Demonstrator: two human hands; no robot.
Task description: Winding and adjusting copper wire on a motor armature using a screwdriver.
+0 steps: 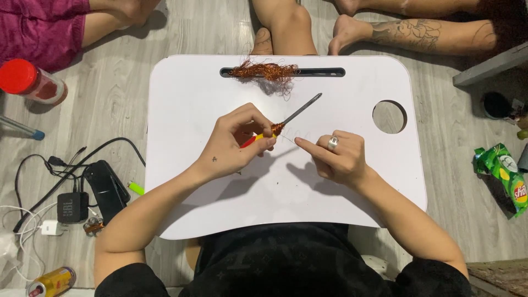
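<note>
My left hand [237,143] grips a screwdriver [297,113] by its red and yellow handle; the grey shaft points up and right. Copper wire is wound around the shaft close to the handle [277,128]. My right hand [335,157], with a ring on one finger, is closed with the index finger pointing left and seems to pinch a thin wire strand that runs toward the winding. A tangled bundle of copper wire [264,70] lies at the far edge of the white lap table [192,99].
The table has a dark slot [324,72] and a round hole [389,116]. On the floor: a red-lidded jar [30,82], cables and a black box [71,206], a can [52,281], a green snack bag [506,176]. Other people's legs [418,33] are beyond the table.
</note>
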